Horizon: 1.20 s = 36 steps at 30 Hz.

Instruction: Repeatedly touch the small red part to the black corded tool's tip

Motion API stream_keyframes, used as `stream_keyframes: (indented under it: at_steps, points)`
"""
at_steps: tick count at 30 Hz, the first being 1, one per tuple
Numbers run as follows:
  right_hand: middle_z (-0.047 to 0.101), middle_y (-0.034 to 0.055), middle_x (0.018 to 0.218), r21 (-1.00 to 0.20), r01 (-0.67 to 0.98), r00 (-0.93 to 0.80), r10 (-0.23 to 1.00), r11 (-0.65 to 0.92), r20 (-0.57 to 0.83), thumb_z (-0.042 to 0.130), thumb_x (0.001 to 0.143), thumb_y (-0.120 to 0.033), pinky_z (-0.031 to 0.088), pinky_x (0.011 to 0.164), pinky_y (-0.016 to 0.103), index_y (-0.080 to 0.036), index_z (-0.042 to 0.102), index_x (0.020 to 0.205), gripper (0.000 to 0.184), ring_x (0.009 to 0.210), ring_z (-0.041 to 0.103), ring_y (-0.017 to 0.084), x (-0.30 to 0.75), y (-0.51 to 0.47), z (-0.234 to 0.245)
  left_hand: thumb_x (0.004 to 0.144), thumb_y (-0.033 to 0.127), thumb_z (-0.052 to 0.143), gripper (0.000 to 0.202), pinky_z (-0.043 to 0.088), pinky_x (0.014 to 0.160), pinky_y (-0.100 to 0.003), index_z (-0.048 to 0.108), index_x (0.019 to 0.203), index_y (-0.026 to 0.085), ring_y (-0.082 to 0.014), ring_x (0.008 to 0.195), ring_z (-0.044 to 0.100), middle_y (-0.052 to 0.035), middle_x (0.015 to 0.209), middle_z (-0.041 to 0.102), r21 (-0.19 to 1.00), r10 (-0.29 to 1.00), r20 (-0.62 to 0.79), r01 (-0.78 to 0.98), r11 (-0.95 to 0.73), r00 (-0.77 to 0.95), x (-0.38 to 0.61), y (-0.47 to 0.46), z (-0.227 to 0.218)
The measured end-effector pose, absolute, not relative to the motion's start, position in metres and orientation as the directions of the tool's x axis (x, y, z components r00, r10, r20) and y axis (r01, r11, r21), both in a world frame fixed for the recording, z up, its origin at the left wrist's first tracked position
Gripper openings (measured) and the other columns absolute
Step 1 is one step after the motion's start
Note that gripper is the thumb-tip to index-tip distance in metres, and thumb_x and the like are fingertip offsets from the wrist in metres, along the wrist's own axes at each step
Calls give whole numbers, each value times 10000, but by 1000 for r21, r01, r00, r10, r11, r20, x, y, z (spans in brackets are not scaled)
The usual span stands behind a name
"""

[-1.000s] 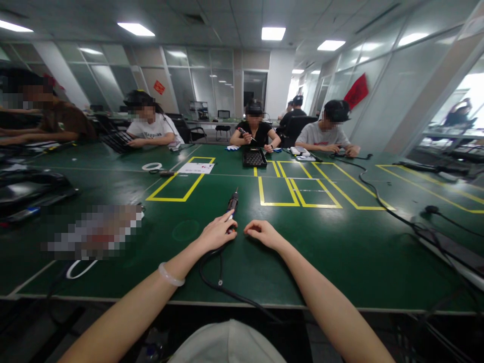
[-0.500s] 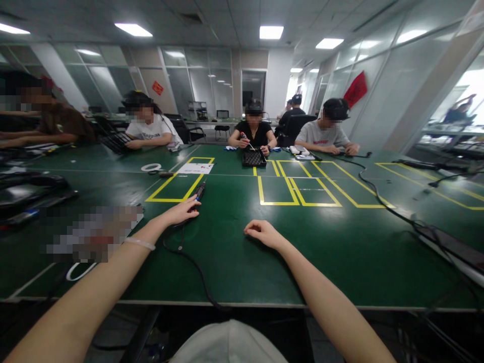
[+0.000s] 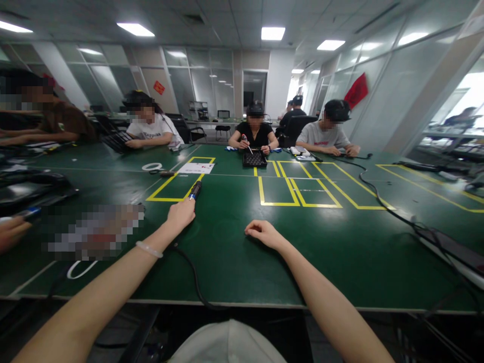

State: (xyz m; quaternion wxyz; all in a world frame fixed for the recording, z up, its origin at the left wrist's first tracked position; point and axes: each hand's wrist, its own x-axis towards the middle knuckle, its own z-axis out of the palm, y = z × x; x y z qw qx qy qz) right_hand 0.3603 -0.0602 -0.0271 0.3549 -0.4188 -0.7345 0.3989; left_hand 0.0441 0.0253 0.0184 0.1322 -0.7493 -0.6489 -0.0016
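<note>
My left hand [image 3: 182,216] is closed around a corded electric screwdriver [image 3: 195,190], black with a blue band. Its front end points away from me, just beside a yellow tape outline [image 3: 166,198]. My fingers cover much of the body. A black cord [image 3: 196,277] trails from beneath that hand to the near table edge. My right hand [image 3: 261,233] rests on the green table [image 3: 227,262], fingers curled in, with nothing visible in them.
Yellow tape rectangles [image 3: 279,203] mark the table. A white paper [image 3: 196,168] and a white ring [image 3: 151,167] lie beyond my left hand. Across the table a person works at a black tray [image 3: 254,159]. At far left another person's hand [image 3: 13,232] reaches in. Cables [image 3: 401,216] run along the right.
My left hand has gone from lying spread over the screwdriver to closing round it. Another person's hand has come into view at the left edge. My right hand has stayed still.
</note>
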Motion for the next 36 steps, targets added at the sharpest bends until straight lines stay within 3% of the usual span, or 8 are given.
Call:
stream_keyframes:
  at_steps: [11,20,30,36]
  points:
    - [693,34,823,-864,357,-411,890,354,195,568,829,-227,472,714,263,-155,676,882,140,737,616,147,361,-61,-29,839,225,372,358,493,744,-425,557,1100,64,-328,891,643,-216,1031,638,-153,990,122,987,-49,68,44,31,32]
    - [689,34,821,-862,352,-421,884,366,204,567,839,-250,473,704,259,-159,677,900,155,734,614,149,361,-59,-32,878,237,317,372,507,755,-407,518,1141,68,-320,983,592,-220,1114,576,-156,951,293,986,-54,98,52,18,10]
    - [693,35,831,-853,370,-435,880,369,192,572,840,-263,474,717,276,-163,677,900,157,736,614,156,360,-62,-29,908,227,257,384,509,688,-422,503,1143,50,-319,851,655,-217,999,642,-77,963,268,997,25,-4,44,21,13]
    - [695,43,849,-853,370,-441,878,367,186,567,844,-269,472,717,273,-156,672,905,166,746,618,159,359,-62,-28,923,309,285,382,504,673,-399,500,1130,71,-307,795,665,-187,917,666,-37,958,284,998,51,-38,40,18,7]
